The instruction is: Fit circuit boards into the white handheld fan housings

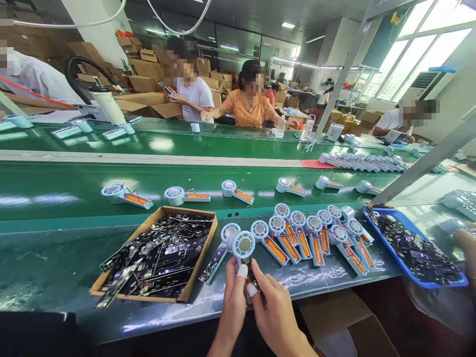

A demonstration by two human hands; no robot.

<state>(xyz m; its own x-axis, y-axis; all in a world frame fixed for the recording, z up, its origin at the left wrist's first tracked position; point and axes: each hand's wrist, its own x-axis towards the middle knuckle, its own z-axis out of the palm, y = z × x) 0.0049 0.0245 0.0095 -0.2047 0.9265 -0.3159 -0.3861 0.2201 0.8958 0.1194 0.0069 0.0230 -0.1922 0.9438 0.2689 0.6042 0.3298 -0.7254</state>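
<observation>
Both hands are at work now, low at the near edge of the bench: the left hand curls round one side of a pale-blue handheld fan, the right hand closes on the other, and both thumbs press in at its handle. The fan's round head points far, and a black circuit board shows at the top of the handle, though the fingers hide how well it is seated. It looks like the fitting step, board to handle; the next move calls for even thumb pressure, with any wires kept clear. To the left, a cardboard tray brims with boards (quite a heap), and just beside the hands lies another fan with its board showing. To the right, fans with orange-filled handles crowd together, short of a blue tray of more boards.
</observation>
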